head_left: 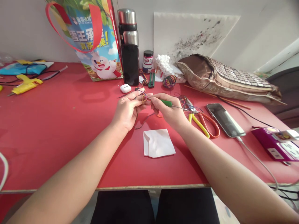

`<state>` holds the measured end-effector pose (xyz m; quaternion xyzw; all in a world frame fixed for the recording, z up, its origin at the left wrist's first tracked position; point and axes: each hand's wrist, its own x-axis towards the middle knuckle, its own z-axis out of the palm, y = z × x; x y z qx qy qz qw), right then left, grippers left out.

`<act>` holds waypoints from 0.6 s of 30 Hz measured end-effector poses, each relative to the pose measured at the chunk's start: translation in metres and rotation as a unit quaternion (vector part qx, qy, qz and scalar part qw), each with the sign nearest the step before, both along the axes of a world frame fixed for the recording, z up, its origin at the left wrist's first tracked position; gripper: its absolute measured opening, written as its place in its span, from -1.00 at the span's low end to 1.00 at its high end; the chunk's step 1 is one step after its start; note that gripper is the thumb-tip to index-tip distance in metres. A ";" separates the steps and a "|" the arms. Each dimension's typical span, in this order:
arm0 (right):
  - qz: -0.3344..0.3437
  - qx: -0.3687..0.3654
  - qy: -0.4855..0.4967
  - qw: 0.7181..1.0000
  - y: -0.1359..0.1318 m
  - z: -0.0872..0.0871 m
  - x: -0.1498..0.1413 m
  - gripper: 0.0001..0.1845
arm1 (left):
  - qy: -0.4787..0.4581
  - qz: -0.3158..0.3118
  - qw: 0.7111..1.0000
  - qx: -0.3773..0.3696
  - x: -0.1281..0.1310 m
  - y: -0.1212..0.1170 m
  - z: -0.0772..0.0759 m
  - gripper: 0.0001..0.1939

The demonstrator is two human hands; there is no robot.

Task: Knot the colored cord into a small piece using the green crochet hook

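My left hand (pixel 126 110) is closed in a pinch on a small piece of multicoloured cord work (pixel 144 98), with thin loose cord ends trailing from it. In my right hand (pixel 170 112) is a crochet hook (pixel 166 103) with a green grip and a thin metal shaft, held like a pen. Its tip meets the cord work between my two hands; the fingers hide exactly where it enters. A dark strand (pixel 144 119) hangs below onto the red table. Folded white tissue (pixel 159 143) lies just under my hands.
To the right lie red-and-yellow-handled scissors (pixel 202 124), a charging phone (pixel 225 120) and a purple box (pixel 275 143). Behind stand a thermos (pixel 130 34), an upright phone (pixel 130 65) and a bag (pixel 98 40). A cord ball (pixel 169 81) and yellow glue gun (pixel 26 83) also lie here.
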<state>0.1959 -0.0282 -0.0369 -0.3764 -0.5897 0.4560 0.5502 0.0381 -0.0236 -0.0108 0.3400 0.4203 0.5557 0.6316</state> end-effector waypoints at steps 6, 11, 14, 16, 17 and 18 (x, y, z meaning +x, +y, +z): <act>-0.006 0.036 -0.031 0.999 0.000 -0.003 0.000 -0.68 | -0.014 -0.003 1.000 -0.015 0.000 0.002 0.003 -0.85; -0.003 0.072 -0.071 0.995 -0.001 -0.007 0.000 -0.71 | -0.006 0.003 1.000 -0.013 -0.001 0.004 -0.003 -0.93; -0.004 0.073 -0.081 0.994 -0.002 -0.007 0.001 -0.72 | -0.007 -0.004 1.000 -0.007 -0.002 0.004 -0.004 -0.99; -0.004 0.074 -0.073 0.995 -0.002 -0.006 0.002 -0.73 | -0.002 -0.013 1.000 0.005 -0.003 0.005 -0.004 -0.96; -0.004 0.072 -0.067 0.995 -0.002 -0.005 0.002 -0.73 | 0.003 -0.018 1.000 0.012 -0.003 0.005 -0.004 -0.93; -0.005 0.067 -0.061 0.996 -0.001 -0.004 0.002 -0.72 | 0.008 -0.021 1.000 0.020 -0.004 0.005 -0.004 -0.91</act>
